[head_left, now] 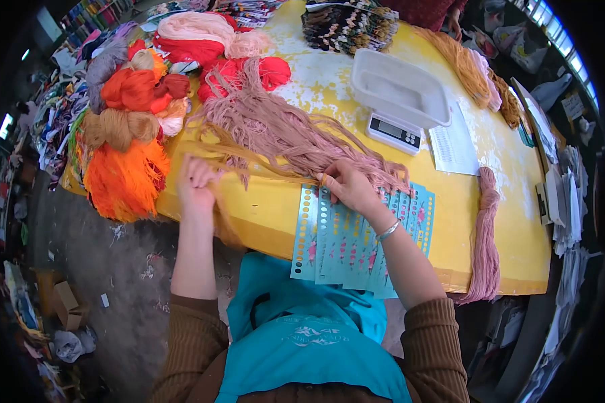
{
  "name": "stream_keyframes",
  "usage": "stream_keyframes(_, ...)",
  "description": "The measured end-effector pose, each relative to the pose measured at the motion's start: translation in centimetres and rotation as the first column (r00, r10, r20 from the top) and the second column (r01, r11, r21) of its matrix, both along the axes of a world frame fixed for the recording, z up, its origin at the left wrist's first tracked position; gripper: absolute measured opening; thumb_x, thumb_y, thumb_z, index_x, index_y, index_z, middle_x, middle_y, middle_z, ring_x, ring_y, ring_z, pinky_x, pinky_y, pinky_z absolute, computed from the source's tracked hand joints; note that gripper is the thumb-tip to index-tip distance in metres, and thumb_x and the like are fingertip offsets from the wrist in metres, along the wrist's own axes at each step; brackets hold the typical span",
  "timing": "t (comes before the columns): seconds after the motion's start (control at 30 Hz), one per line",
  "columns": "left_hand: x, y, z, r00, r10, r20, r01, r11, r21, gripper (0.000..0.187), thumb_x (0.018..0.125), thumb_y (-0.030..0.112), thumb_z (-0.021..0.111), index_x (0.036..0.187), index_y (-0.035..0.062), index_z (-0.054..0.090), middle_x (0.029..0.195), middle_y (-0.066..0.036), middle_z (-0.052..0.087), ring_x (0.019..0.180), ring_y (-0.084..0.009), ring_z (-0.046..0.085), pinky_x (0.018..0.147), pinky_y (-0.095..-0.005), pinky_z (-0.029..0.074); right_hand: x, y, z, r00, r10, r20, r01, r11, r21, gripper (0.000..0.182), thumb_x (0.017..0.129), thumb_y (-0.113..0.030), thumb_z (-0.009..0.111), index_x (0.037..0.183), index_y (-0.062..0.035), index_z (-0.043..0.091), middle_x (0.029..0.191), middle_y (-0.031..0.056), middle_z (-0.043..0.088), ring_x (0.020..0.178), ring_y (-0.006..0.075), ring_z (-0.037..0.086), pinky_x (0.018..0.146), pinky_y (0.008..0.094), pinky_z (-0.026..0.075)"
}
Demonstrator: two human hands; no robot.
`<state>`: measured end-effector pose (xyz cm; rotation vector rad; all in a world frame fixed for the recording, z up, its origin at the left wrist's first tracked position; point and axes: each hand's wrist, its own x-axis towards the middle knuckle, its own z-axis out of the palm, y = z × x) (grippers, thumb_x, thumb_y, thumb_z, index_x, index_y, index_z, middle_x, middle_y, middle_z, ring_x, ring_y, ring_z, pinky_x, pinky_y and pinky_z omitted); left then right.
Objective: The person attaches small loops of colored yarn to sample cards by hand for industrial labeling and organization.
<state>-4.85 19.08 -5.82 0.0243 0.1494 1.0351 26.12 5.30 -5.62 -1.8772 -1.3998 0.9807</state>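
Head view showed a person at a yellow worktop [491,221], pulling tan thread [262,164] out of a big pink yarn bundle [282,131]. Left hand [196,185] was closed around the strand's near end at the worktop edge; right hand [348,188] pinched the same strand over blue hole-punched cards [336,248]. Cards looked unthreaded, so most work seemed left. One pink skein [485,235] lay apart at the right; a scale [400,101] sat beyond.

Dusty-pink yarn [282,134], yellow table [269,215], blue dotted cards [336,248], orange skein [124,178], seemingly white scale [400,94]
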Motion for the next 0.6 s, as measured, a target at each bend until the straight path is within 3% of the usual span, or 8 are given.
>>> stream_keyframes(0.07,-1.8,0.4,-1.1,0.929,0.194,-0.314,-0.174,0.981,0.09,0.03,0.098,0.021,0.05,0.069,0.0169,0.042,0.055,0.007,0.029,0.04,-0.0035,0.026,0.036,-0.0197,0.02,-0.1,0.0,-0.7,1.0,0.001,0.031,-0.002,1.0,0.026,0.037,0.087,-0.041,0.063,0.1,-0.0061,0.061,0.066,0.0056,0.066,0.062,0.0192,0.066,0.062,0.0337,0.05)
stream_keyframes(0.17,2.7,-3.9,1.4,0.421,0.175,-0.89,0.147,0.955,0.257,0.01,0.091,0.019,0.063,0.09,0.0094,0.062,0.062,0.004,0.046,0.047,-0.005,0.041,0.041,-0.0182,0.031,-0.2,-0.3,-0.7,0.992,0.023,0.122,-0.036,0.993,0.111,0.027,0.081,-0.027,0.066,0.099,-0.0069,0.061,0.07,0.0077,0.067,0.065,0.0229,0.067,0.064,0.036,0.051)
stream_keyframes(0.23,4.7,-4.8,-1.1,0.226,0.544,-0.808,0.469,0.667,0.58,0.022,0.087,0.016,0.066,0.105,0.0042,0.063,0.077,-0.004,0.056,0.066,-0.0119,0.056,0.062,-0.0232,0.046,-0.4,-0.7,-0.3,0.982,0.035,0.187,-0.067,0.983,0.169,0.024,0.078,-0.02,0.066,0.098,-0.007,0.061,0.073,0.0091,0.067,0.068,0.0248,0.067,0.064,0.0373,0.052)
stream_keyframes(0.3,6.1,-5.7,-1.6,0.132,0.649,-0.749,0.627,0.531,0.57,0.031,0.084,0.016,0.068,0.112,0.0047,0.062,0.092,-0.008,0.056,0.091,-0.0218,0.059,0.08,-0.0326,0.048,-1.2,-1.1,0.0,0.939,0.064,0.338,-0.16,0.951,0.265,0.021,0.074,-0.013,0.065,0.094,-0.0064,0.06,0.077,0.0113,0.066,0.07,0.0282,0.066,0.064,0.0398,0.052)
stream_keyframes(0.33,6.5,-5.7,-1.9,-0.026,0.853,-0.522,0.763,0.354,0.541,0.029,0.081,0.013,0.069,0.108,0.006,0.061,0.102,-0.012,0.052,0.096,-0.0282,0.056,0.081,-0.0379,0.046,-1.5,-1.0,-0.2,0.921,0.05,0.385,-0.199,0.912,0.358,0.017,0.075,-0.012,0.064,0.09,-0.0062,0.06,0.079,0.0117,0.065,0.07,0.0307,0.064,0.064,0.0416,0.051)
stream_keyframes(0.47,8.0,-5.5,-2.0,-0.11,0.854,-0.509,0.854,0.343,0.39,0.022,0.082,0.016,0.067,0.096,0.0068,0.053,0.105,-0.015,0.048,0.096,-0.0368,0.055,0.08,-0.0477,0.045,-2.0,-0.4,-1.8,0.85,-0.039,0.525,-0.233,0.867,0.441,0.013,0.075,-0.012,0.064,0.087,-0.0066,0.06,0.079,0.0114,0.064,0.068,0.0315,0.063,0.064,0.0414,0.052)
stream_keyframes(0.57,8.7,-5.3,-3.4,-0.101,0.909,-0.404,0.855,0.287,0.431,0.019,0.083,0.012,0.066,0.091,0.0054,0.05,0.1,-0.013,0.046,0.095,-0.0356,0.053,0.077,-0.0442,0.045,-1.8,-0.3,-2.3,0.856,-0.065,0.513,-0.217,0.855,0.471,0.012,0.074,-0.011,0.064,0.085,-0.0059,0.06,0.078,0.0114,0.063,0.066,0.0304,0.063,0.062,0.0404,0.051)
stream_keyframes(0.6,8.8,-5.5,-2.9,-0.094,0.895,-0.435,0.845,0.303,0.44,0.018,0.087,0.014,0.062,0.094,0.0048,0.048,0.097,-0.016,0.052,0.092,-0.037,0.055,0.076,-0.0454,0.045,-1.7,-0.4,-2.2,0.921,-0.057,0.386,-0.134,0.882,0.451,0.011,0.075,-0.009,0.064,0.084,-0.0055,0.06,0.076,0.0112,0.062,0.064,0.0291,0.062,0.061,0.0392,0.05)
